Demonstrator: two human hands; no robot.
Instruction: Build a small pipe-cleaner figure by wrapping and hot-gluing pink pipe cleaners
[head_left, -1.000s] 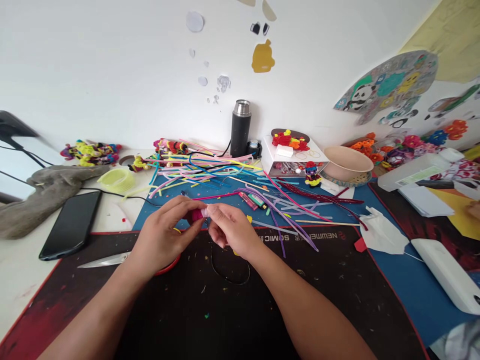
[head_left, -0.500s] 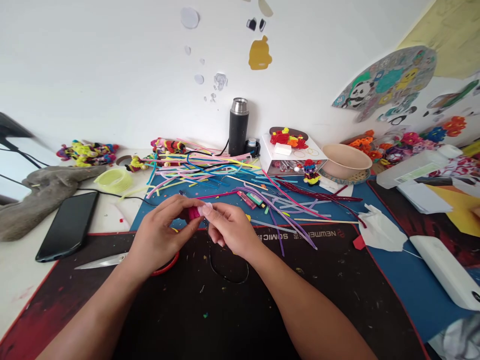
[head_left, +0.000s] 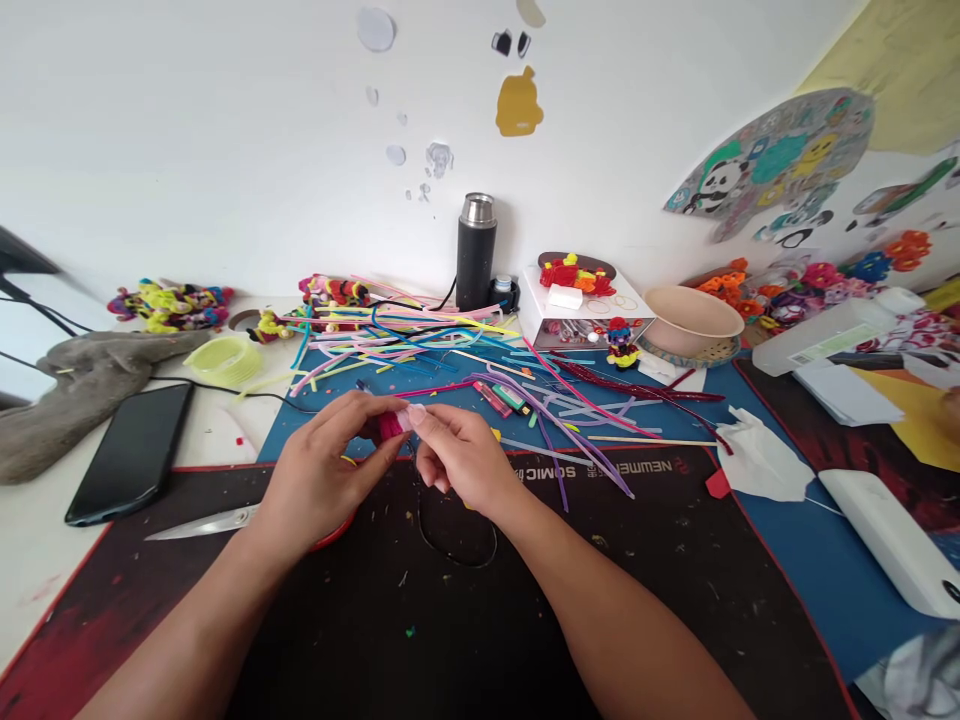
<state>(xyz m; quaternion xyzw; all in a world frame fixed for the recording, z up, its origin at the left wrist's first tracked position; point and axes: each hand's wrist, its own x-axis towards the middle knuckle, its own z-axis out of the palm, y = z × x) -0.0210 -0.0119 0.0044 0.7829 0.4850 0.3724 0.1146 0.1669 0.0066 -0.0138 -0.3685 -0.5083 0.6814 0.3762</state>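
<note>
My left hand (head_left: 319, 470) is closed around a small magenta fuzzy piece (head_left: 391, 425), which looks like coiled pipe cleaner. Its far side is hidden behind the fingers. My right hand (head_left: 463, 455) pinches the same piece at its right end between thumb and fingers, so both hands meet over the upper part of the black desk mat (head_left: 405, 660). Beneath my left wrist lie scissors, their blades (head_left: 206, 523) pointing left and their red handle mostly covered. A thin black cord (head_left: 457, 565) hangs or lies in a loop below my right hand.
Colourful pipe cleaners (head_left: 397, 340) lie piled behind the hands, with purple ones (head_left: 551, 430) to the right. A black thermos (head_left: 476, 255) stands at the wall beside a white box (head_left: 536, 320). A phone (head_left: 131, 455) lies left; a white device (head_left: 892, 545) lies right.
Both hands stay in nearly the same place. Slightly more of the magenta piece shows between them. The whole view has shifted very little.
</note>
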